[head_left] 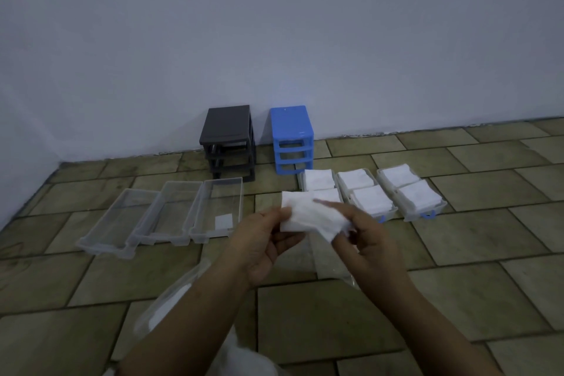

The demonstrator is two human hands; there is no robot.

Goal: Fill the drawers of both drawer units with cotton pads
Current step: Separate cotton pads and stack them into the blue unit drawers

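Two drawer units stand side by side against the wall (274, 24), the left unit (227, 142) well apart from the right unit (292, 139). In front of the left unit lie three empty drawers (161, 217) in a row, touching (one pad (223, 221) lies in the rightmost). In front of the right unit lie three filled drawers (370, 192). Both hands hold a pad (308, 215) between the rows, the left hand (262, 246) beside the right hand (370, 243).

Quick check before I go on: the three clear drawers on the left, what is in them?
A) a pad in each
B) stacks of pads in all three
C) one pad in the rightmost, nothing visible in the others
C: only the rightmost clear drawer shows a single cotton pad on its floor.
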